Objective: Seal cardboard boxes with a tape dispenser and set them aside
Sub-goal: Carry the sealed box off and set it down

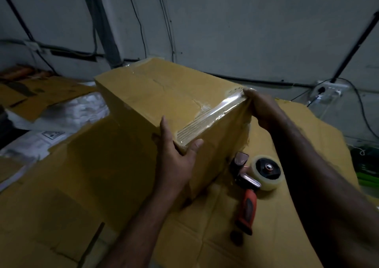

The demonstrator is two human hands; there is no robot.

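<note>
1. Head view: a closed cardboard box (155,95) stands at centre on the tabletop, which is covered with flattened cardboard sheets (205,237). The box looks tilted, with its top face turned toward the camera.
2. A strip of clear tape (213,116) runs along the near top edge of the box, from the near corner to the right corner. More clear tape shows at the far top edge.
3. Left hand (176,159): placed at the near corner of the box. The fingers lie fairly straight against the left face and the thumb is spread across onto the adjacent near face. The hand is spread open and braces the corner between thumb and fingers.
4. Right hand (264,107): placed at the right top corner of the box. The fingers are curled over the edge onto the end of the tape strip, gripping the box there.
5. Tape dispenser (246,178): lies on its side on the cardboard sheets, just beside the right face of the box and between the two forearms. Neither hand touches it. Its orange handle (247,208) points toward the camera and its roll of clear tape (268,171) sits on the right.
6. Background: white printed sheets (78,107) lie on the left, and dark cables (170,21) run down the grey wall.
</note>
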